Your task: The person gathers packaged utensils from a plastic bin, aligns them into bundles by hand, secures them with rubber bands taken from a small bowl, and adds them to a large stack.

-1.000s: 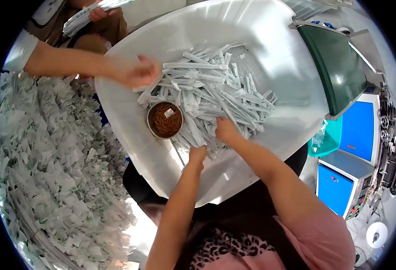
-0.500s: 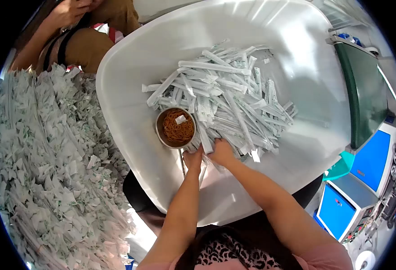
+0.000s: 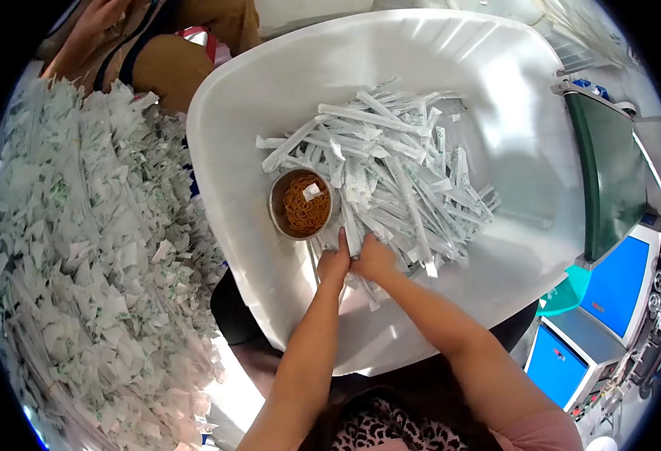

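Note:
A large white tub [image 3: 229,218] holds a loose pile of slim paper-wrapped packets [image 3: 405,161]. At the pile's near edge, my left hand [image 3: 334,263] is closed on some of the wrapped packets, its thumb pointing up along them. My right hand [image 3: 374,259] touches it from the right, fingers closed round the same packets and partly hidden beneath them. A round metal bowl [image 3: 273,204] full of brown rubber bands [image 3: 305,210] stands inside the tub, just beyond my left hand, with a small white scrap on top.
Left of the tub rises a big heap of wrapped packets [image 3: 97,255]. Another person's knee [image 3: 169,71] and hand show at the upper left. To the right are a dark green panel [image 3: 616,173], a teal basket [image 3: 567,293] and machines with blue panels [image 3: 557,367].
The co-worker's arm has withdrawn from over the tub. My hands have come together at the pile's near edge, closing on packets. The view has shifted.

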A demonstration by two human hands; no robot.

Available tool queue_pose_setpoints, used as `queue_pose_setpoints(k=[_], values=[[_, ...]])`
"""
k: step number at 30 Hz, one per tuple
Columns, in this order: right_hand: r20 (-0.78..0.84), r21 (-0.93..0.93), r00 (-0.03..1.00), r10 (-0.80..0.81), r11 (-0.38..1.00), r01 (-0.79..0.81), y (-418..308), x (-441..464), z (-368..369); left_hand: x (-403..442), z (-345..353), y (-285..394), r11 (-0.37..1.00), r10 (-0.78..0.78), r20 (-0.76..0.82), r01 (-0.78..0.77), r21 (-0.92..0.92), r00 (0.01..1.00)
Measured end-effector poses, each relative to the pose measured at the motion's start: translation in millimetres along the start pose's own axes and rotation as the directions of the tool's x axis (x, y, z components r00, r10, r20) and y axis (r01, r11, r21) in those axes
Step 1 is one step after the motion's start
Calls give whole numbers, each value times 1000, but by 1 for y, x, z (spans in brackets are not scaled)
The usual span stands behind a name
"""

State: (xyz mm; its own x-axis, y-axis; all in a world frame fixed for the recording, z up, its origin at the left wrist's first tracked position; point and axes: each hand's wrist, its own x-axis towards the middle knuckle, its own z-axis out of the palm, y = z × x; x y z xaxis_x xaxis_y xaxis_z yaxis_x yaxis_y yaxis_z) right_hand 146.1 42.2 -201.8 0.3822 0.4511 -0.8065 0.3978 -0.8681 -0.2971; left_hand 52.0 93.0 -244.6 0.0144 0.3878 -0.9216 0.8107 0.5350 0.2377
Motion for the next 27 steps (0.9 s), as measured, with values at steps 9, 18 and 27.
queue_pose_setpoints(k=[9, 18, 27], values=[[111, 599, 970, -218, 793, 110, 36, 41, 3, -16, -9, 9, 952, 1, 97, 29, -303, 995], [342, 745, 929, -139, 643, -178, -3, 9, -36, 17, 0, -11, 864, -5, 172, 91, -494, 985], [247, 524, 965, -90, 850, -55, 38, 56, 4, -35, -27, 15, 444, 155, -266, -307, -842, 952]])
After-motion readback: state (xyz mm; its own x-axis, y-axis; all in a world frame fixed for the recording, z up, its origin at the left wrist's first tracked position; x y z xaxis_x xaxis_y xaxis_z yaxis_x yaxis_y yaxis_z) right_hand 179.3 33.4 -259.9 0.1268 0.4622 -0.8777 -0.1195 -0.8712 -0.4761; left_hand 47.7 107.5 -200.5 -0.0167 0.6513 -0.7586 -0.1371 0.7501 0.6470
